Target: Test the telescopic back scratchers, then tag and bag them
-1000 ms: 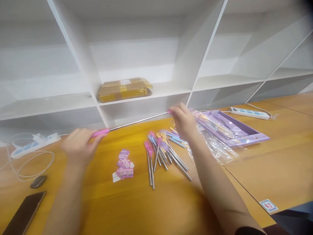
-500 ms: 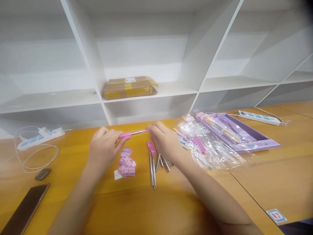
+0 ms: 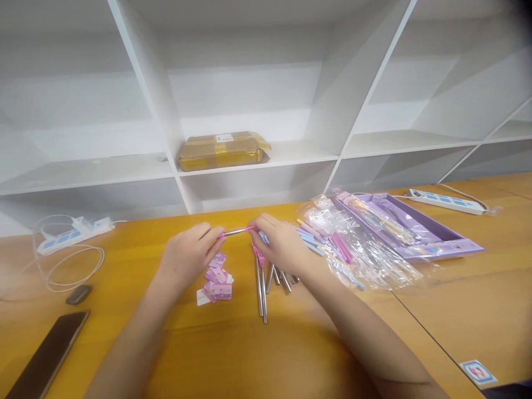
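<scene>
Nearest us, at the lower left, a dark phone [image 3: 47,357] lies on the wooden surface [image 3: 233,357], with a small dark case [image 3: 78,294] just beyond it; over on the right, a sticker [image 3: 477,371] sits near the front edge. Between the forearms there's good room toward the near side.

Now the pink printed cards [image 3: 219,291] in a loose overlapping heap, and right of them the metal rods [image 3: 262,291], the nearest two with pink claw heads and bare shafts.

And here's the action, above cards and rods! The left hand [image 3: 189,252] grips one end of a slim metal rod [image 3: 235,231], the right hand [image 3: 279,238] pinches the other; pink shows at both ends, bare metal between. It looks partway: one piece in hand, bare rods below, loose coloured sleeves [image 3: 343,247] waiting at the right.

Tighter there: clear plastic bags [image 3: 374,263] crowd up against the purple tray [image 3: 444,249]. Power strips [image 3: 446,201] flank the back, and behind stands the white shelf [image 3: 299,158], a taped parcel [image 3: 224,152] on its ledge, limiting reach.
</scene>
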A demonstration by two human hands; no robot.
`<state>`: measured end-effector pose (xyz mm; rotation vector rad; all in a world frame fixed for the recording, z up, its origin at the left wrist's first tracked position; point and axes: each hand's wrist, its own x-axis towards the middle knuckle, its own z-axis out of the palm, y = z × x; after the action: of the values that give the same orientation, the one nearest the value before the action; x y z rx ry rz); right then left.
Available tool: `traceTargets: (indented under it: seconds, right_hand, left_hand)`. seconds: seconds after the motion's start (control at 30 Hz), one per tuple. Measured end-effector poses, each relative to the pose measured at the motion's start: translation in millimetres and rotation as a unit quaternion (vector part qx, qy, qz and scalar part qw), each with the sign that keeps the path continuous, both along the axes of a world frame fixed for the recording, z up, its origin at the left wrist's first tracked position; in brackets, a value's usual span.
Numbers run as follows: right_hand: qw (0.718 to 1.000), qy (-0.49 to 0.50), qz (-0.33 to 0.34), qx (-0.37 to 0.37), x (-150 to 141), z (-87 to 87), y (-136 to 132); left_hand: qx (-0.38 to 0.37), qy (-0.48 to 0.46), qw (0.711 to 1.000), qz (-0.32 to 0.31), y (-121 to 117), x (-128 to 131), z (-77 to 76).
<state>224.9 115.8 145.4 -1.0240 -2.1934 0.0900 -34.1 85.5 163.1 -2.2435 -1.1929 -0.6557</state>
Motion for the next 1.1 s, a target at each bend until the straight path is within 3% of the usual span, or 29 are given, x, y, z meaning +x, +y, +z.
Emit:
traceTargets:
  seconds: [0.2,0.47,0.63,0.83,1.1]
  right_hand:
    - [0.998,-0.058,0.006,-0.003,2.2,-1.6,2.8]
    - [0.992,-0.119,-0.010,0.043,-0.5,-6.4,12.2]
    - [0.988,-0.138,0.038,0.062,-3.0,-16.7,22.1]
    - [0.981,-0.173,0.048,0.078,-7.0,-31.9,34.1]
    - [0.973,-0.223,0.039,0.049,-8.8,-40.8,38.7]
  left_hand:
    - [-0.044,0.034,0.998,-0.015,4.6,-1.2,-4.6]
    - [-0.060,0.008,0.998,-0.022,9.2,3.2,-6.9]
    - [-0.100,0.050,0.993,0.028,20.3,8.6,-20.8]
    - [-0.102,0.074,0.992,-0.002,31.9,9.7,-39.0]
    - [-0.130,0.089,0.987,-0.015,35.6,10.0,-48.0]
